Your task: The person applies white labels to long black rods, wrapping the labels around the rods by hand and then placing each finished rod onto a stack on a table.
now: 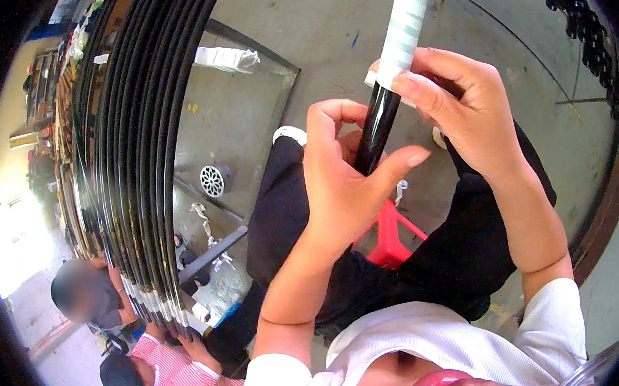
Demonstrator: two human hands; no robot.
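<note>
A glossy black rod slants up and away in front of me, passing out of view at the top. Around its upper part sits a whitish sleeve-like wrap with pale green-grey bands. My left hand holds the rod below the wrap, its fingers curled behind and its thumb sticking out to the right. At the lower edge of the wrap, my right hand is closed, thumb and fingers pinching the wrap against the rod. A small white edge pokes out left of the rod there; its kind is unclear.
Many long black rods lie side by side on the left, two people near their lower ends. More dark rods stand at the upper right. A red stool is between my legs. A white plastic-wrapped bundle lies ahead left.
</note>
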